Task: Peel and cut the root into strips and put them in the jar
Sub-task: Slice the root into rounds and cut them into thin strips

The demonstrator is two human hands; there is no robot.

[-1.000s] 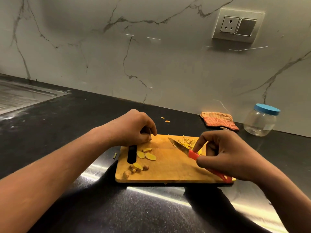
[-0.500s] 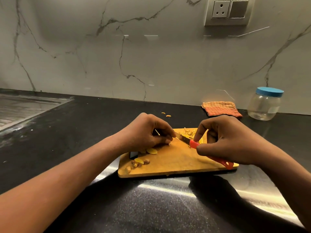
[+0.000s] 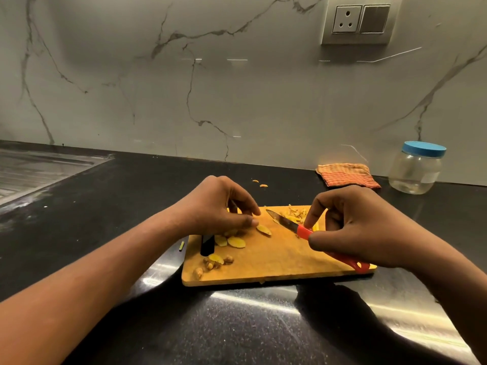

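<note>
A wooden cutting board [image 3: 276, 262] lies on the black counter. Several yellow root slices [image 3: 232, 242] sit at its left, beside small knobbly root bits [image 3: 213, 262]. My left hand [image 3: 218, 206] hovers over the slices with fingers curled, its thumb tip on the end of one root slice [image 3: 264, 230] lying on the board. My right hand [image 3: 355, 227] grips a red-handled knife [image 3: 303, 231], blade pointing left over the board, tip apart from the slice. A heap of peel and strips [image 3: 295, 214] lies behind the blade. The clear jar [image 3: 416, 172] with a blue lid stands shut at the far right.
A folded orange cloth [image 3: 347, 175] lies left of the jar. Small yellow scraps [image 3: 259, 183] sit on the counter behind the board, another scrap [image 3: 181, 246] at its left. A steel sink drainboard [image 3: 34, 169] is at far left. Marble wall with a socket [image 3: 355, 19] behind.
My left hand moved from the board's left end toward the middle, bringing a slice near the knife. My right hand kept hold of the knife in much the same spot.
</note>
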